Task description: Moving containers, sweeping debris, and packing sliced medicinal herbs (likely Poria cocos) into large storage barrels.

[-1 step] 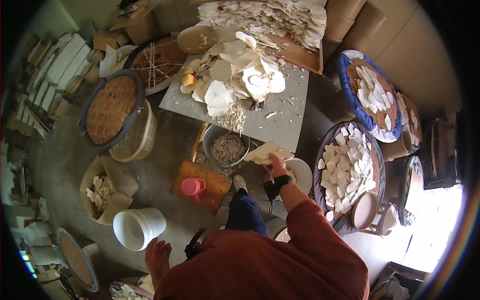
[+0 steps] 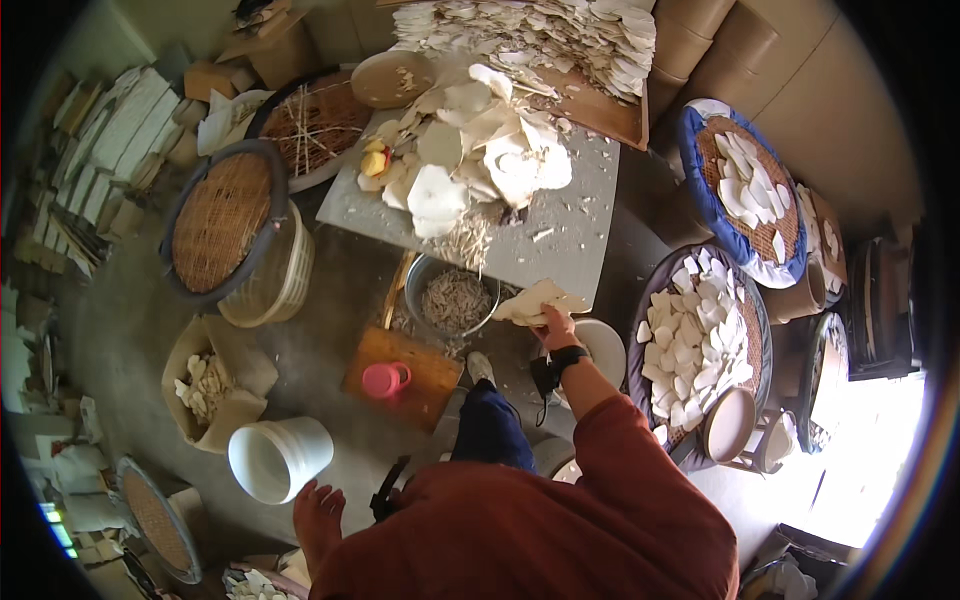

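Note:
My right hand (image 2: 556, 330) is closed on a pale, flat, irregular sheet (image 2: 540, 301), held near the table's front edge and just above a white bucket (image 2: 601, 350). A metal pail (image 2: 452, 296) of greyish shavings stands to its left. My left hand (image 2: 318, 512) hangs low at the left with its fingers apart and nothing visible in them. It is nearest a tipped white bucket (image 2: 280, 458). Many similar pale sheets (image 2: 440, 190) are heaped on the grey table (image 2: 580, 240), along with a small yellow and red object (image 2: 375, 158).
A pink mug (image 2: 385, 381) rests on a low wooden bench (image 2: 425, 400). Pale pieces fill a round tray (image 2: 765, 345) at the right, near a blue-rimmed tray (image 2: 690, 150). At the left are a round woven tray (image 2: 222, 220), a cream basket (image 2: 295, 275) and an open paper sack (image 2: 245, 370).

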`<act>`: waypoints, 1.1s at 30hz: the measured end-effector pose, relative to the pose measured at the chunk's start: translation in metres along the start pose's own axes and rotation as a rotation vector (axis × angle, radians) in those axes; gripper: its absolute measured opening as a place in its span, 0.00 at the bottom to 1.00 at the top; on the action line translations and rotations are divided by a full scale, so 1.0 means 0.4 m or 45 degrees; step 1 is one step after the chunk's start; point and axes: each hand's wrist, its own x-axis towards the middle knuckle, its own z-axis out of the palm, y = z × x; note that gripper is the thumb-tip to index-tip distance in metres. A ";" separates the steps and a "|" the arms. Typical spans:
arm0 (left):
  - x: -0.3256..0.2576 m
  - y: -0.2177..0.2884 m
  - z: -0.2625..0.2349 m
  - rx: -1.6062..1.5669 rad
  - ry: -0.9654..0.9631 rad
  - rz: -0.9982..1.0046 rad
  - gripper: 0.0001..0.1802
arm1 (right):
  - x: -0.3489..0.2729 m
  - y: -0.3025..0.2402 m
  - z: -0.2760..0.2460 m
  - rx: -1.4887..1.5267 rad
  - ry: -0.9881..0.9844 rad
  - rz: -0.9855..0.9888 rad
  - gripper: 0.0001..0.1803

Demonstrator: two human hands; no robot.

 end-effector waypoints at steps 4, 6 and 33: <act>0.053 0.037 0.149 0.048 0.057 -0.055 0.20 | 0.150 -0.179 0.176 -0.100 0.189 -0.143 0.21; 0.110 0.049 0.176 0.065 -0.021 -0.069 0.21 | 0.245 -0.280 0.237 -0.068 0.225 -0.171 0.21; 0.159 0.083 0.554 0.053 0.023 -0.122 0.15 | 0.631 -0.294 0.359 -0.382 0.024 -0.157 0.13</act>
